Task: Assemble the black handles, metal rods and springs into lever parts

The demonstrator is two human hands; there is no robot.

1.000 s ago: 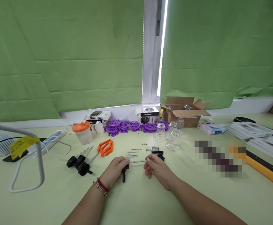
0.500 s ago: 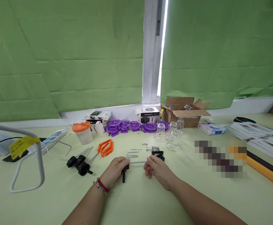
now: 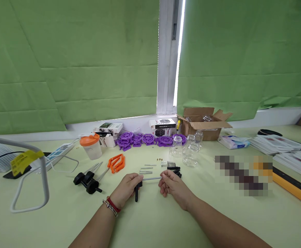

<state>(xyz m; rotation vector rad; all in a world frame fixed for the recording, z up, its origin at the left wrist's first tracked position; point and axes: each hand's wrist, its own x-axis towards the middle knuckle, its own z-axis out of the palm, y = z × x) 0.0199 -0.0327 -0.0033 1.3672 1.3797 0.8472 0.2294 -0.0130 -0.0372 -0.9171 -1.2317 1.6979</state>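
Observation:
My left hand (image 3: 126, 190) is closed around a black plastic part (image 3: 136, 195), whose narrow stem points down toward me. From that part a thin metal rod (image 3: 151, 178) runs level to the right. The fingertips of my right hand (image 3: 175, 188) pinch the rod's far end, with the other fingers curled below. Just behind the right hand lie several black pieces (image 3: 175, 168), partly covered by it. Beyond the rod, loose metal pins (image 3: 146, 172), springs (image 3: 171, 164) and small brass bits (image 3: 159, 159) rest on the table.
To the left are black round parts with rods (image 3: 91, 186), orange handles (image 3: 116, 163) and an orange-lidded cup (image 3: 90, 148). Purple plastic discs (image 3: 148, 139), glass jars (image 3: 190, 159) and an open cardboard box (image 3: 204, 132) line the back. A bent white metal frame (image 3: 47, 186) stands at left.
My right hand's fingertips have shifted very slightly left along the rod. The left hand and the black part stay practically where they were.

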